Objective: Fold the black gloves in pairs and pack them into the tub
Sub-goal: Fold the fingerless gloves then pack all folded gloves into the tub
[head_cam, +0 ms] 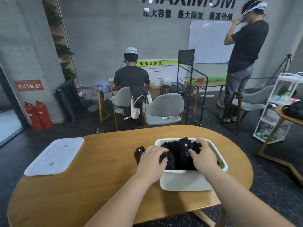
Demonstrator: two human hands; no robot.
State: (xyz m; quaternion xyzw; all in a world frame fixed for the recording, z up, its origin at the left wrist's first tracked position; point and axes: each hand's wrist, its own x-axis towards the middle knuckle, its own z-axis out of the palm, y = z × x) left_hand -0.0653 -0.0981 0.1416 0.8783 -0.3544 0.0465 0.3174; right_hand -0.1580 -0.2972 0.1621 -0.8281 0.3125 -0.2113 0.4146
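Note:
A white tub [185,181] stands on the wooden table [98,185], heaped with black gloves [180,149] that rise above its rim. My left hand [152,158] lies over the tub's left rim, its fingers curled round a black glove [165,158]. Part of another black glove [139,153] sticks out to the left of that hand, outside the tub. My right hand [202,155] rests on the gloves at the tub's right side, fingers spread and bent down onto the pile.
The tub's translucent lid [55,156] lies flat at the table's left. Beyond the table stand grey chairs [162,108], a seated person [131,77], a wire rack [191,89], a standing person [242,59], and a white trolley [278,105] at right.

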